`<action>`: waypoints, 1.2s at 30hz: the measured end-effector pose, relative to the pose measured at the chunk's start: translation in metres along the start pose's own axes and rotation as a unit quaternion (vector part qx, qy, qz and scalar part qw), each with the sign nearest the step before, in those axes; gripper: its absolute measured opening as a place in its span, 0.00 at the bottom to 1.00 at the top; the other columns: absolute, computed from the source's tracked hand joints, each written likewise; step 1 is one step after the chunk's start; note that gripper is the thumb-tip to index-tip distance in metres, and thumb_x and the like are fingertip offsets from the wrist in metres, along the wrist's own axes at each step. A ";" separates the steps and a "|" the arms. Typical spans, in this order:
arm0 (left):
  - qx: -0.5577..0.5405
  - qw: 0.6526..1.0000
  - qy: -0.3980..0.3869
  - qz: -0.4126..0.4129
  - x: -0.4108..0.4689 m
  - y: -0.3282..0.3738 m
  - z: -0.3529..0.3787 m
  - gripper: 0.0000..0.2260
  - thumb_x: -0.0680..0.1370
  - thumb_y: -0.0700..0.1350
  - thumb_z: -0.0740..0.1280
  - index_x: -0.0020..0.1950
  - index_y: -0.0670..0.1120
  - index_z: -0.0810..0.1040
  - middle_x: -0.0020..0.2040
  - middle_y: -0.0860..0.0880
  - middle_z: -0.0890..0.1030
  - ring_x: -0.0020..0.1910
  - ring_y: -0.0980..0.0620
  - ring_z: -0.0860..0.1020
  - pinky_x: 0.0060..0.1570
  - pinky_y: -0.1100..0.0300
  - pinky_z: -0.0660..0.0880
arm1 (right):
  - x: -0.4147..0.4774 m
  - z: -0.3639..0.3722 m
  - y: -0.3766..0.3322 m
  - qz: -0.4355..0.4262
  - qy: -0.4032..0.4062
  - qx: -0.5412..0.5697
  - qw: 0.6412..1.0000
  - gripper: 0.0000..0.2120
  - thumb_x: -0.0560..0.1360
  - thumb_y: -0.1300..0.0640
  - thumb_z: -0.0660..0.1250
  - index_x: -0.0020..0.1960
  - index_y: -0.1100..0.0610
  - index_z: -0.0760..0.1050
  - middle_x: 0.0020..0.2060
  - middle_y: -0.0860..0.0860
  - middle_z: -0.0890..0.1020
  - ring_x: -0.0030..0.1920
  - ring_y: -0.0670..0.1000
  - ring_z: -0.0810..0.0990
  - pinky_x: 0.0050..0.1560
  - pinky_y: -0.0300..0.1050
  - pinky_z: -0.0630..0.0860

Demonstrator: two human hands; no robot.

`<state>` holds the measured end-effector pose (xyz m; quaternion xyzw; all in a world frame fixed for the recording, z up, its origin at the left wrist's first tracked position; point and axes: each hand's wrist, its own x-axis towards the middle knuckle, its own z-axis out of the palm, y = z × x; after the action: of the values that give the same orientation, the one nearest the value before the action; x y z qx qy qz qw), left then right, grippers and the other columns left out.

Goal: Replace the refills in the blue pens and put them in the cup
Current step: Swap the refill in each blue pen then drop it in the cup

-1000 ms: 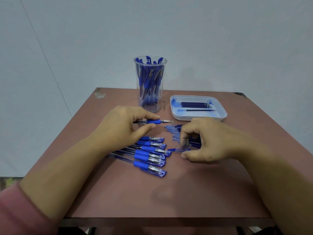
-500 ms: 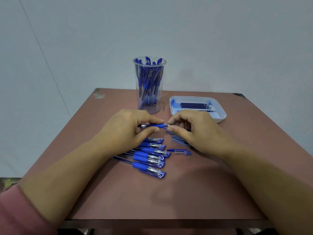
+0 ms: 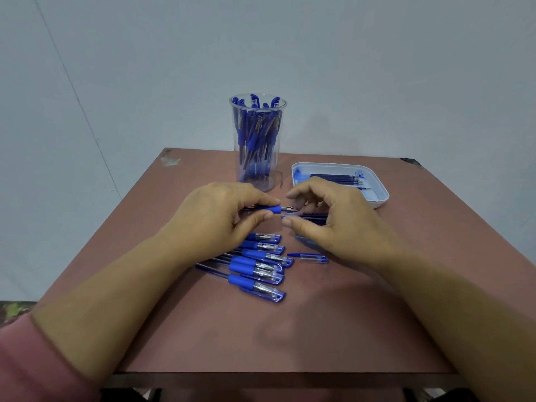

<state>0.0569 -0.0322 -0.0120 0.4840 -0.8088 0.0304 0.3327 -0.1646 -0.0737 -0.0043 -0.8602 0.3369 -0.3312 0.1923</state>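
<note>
Head view: we are holding a blue pen [image 3: 274, 209] above the middle of the table [image 3: 290, 329], level, with its metal tip pointing right. Our left hand [image 3: 214, 216] is gripping it at the blue rubber grip, forefinger on top and thumb below, both clamped on the barrel. Our right hand [image 3: 333, 224] is hovering just beside the tip. Its thumb and forefinger are curling but staying apart, one above the point and one below, and we are not seeing them touch it. Under that hand some dark blue pieces [image 3: 314, 219] are lying on the table, too hidden for us to name. Nearer the front edge, a row of capped pens [image 3: 261, 265] is lying side by side, caps pointing right, and a loose cap [image 3: 311, 258] is lying just to their right. Towards the far edge the clear cup [image 3: 257, 140] is standing upright, holding many blue pens. To its right, near the far right corner, a white tray [image 3: 374, 181] is holding a few refills [image 3: 333, 179]. A pink sleeve [image 3: 29, 367] is showing on our left arm.
</note>
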 end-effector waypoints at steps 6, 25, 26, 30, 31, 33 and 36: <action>-0.003 1.000 0.000 -0.001 0.000 0.000 0.001 0.15 0.77 0.59 0.61 0.58 0.58 0.81 0.45 0.59 0.83 0.38 0.56 0.80 0.38 0.52 0.78 | 0.002 0.000 0.000 -0.002 -0.004 -0.012 1.000 0.05 0.76 0.51 0.69 0.49 0.50 0.81 0.41 0.43 0.83 0.43 0.44 0.80 0.44 0.40 0.76; -0.013 1.000 0.006 -0.008 0.001 0.001 0.001 0.14 0.76 0.59 0.63 0.57 0.57 0.82 0.45 0.60 0.83 0.37 0.57 0.80 0.38 0.54 0.78 | 0.002 0.001 0.001 0.017 -0.021 -0.002 1.000 0.09 0.77 0.47 0.65 0.48 0.50 0.81 0.40 0.45 0.83 0.43 0.44 0.80 0.47 0.48 0.77; -0.010 1.000 0.005 -0.006 0.001 0.001 0.001 0.14 0.76 0.58 0.64 0.57 0.57 0.82 0.45 0.60 0.83 0.38 0.58 0.80 0.38 0.54 0.78 | 0.002 0.001 0.001 0.016 -0.019 0.014 1.000 0.06 0.76 0.48 0.68 0.49 0.49 0.81 0.40 0.45 0.83 0.42 0.45 0.80 0.47 0.47 0.78; -0.013 1.000 0.009 -0.005 0.001 0.001 0.001 0.12 0.77 0.57 0.65 0.58 0.57 0.81 0.45 0.60 0.83 0.38 0.57 0.80 0.38 0.54 0.78 | 0.001 0.000 -0.002 0.027 -0.012 0.047 0.998 0.11 0.72 0.41 0.68 0.52 0.45 0.79 0.40 0.45 0.81 0.42 0.46 0.80 0.46 0.44 0.78; -0.014 1.000 0.009 -0.004 0.001 0.002 0.001 0.13 0.77 0.58 0.65 0.58 0.57 0.81 0.45 0.60 0.83 0.38 0.57 0.80 0.38 0.54 0.78 | 0.001 0.000 -0.002 0.028 -0.015 0.043 0.999 0.11 0.74 0.41 0.66 0.51 0.45 0.80 0.40 0.46 0.82 0.42 0.47 0.80 0.45 0.46 0.77; -0.014 1.000 0.007 -0.005 0.001 0.002 0.000 0.14 0.77 0.59 0.63 0.58 0.57 0.82 0.45 0.59 0.83 0.38 0.57 0.80 0.38 0.54 0.78 | 0.002 0.000 0.000 0.028 -0.017 0.016 0.999 0.11 0.78 0.43 0.62 0.47 0.47 0.81 0.38 0.47 0.83 0.40 0.47 0.80 0.44 0.50 0.76; -0.010 1.000 0.006 -0.008 0.001 0.002 0.000 0.14 0.76 0.58 0.64 0.57 0.56 0.82 0.45 0.59 0.83 0.38 0.58 0.80 0.38 0.54 0.78 | 0.003 0.002 0.001 0.024 -0.007 0.026 0.999 0.03 0.77 0.50 0.67 0.46 0.46 0.80 0.39 0.43 0.84 0.42 0.42 0.81 0.45 0.40 0.77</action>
<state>0.0548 -0.0315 -0.0110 0.4871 -0.8031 0.0218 0.3425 -0.1625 -0.0764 -0.0048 -0.8490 0.3473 -0.3287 0.2250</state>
